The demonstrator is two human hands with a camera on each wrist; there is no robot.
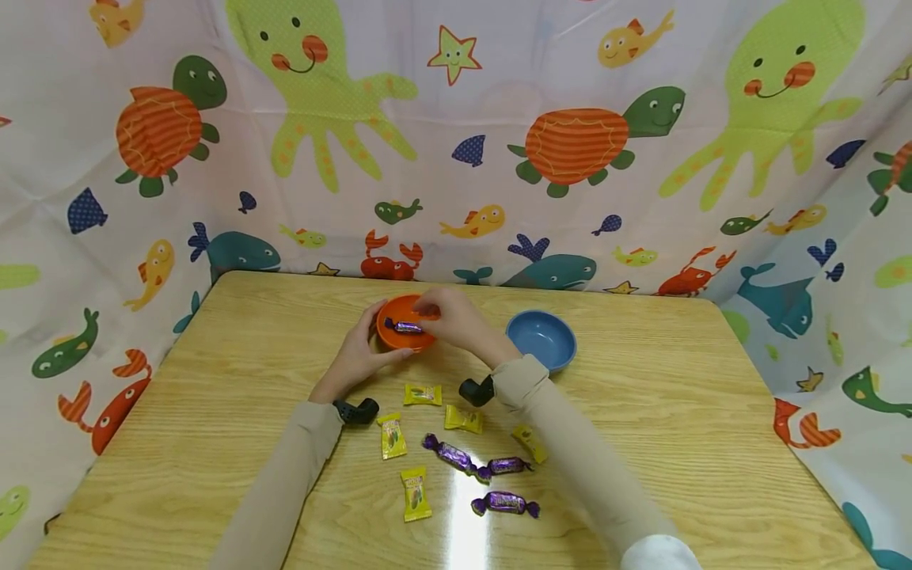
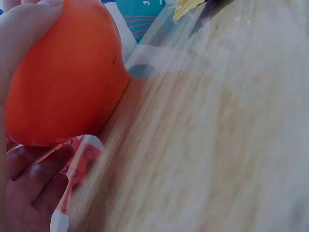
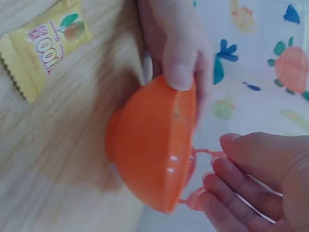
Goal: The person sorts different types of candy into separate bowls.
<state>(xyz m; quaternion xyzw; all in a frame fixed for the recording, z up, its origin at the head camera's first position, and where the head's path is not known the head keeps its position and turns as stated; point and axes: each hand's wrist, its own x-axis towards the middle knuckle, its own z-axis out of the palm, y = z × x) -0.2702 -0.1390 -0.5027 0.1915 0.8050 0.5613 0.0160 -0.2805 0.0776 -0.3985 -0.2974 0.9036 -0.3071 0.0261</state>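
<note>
The left hand (image 1: 359, 358) curves round the side of an orange bowl (image 1: 388, 336), its thumb pressed near the rim. In the left wrist view the bowl's smooth outer wall (image 2: 72, 77) fills the upper left, with fingers beneath it. A purple wrapped candy (image 1: 408, 327) lies inside the bowl. Over the bowl's right side hangs the right hand (image 1: 456, 321). The right wrist view shows this hand (image 3: 260, 186) with loosely bent fingers beside the bowl's mouth, and no candy shows between them.
A blue bowl (image 1: 541, 340) stands right of the orange one, near the right forearm. Several yellow wrapped candies (image 1: 416, 493) and three purple ones (image 1: 504, 503) lie on the wooden table (image 1: 677, 427). A sea-animal curtain (image 1: 442, 95) hangs behind.
</note>
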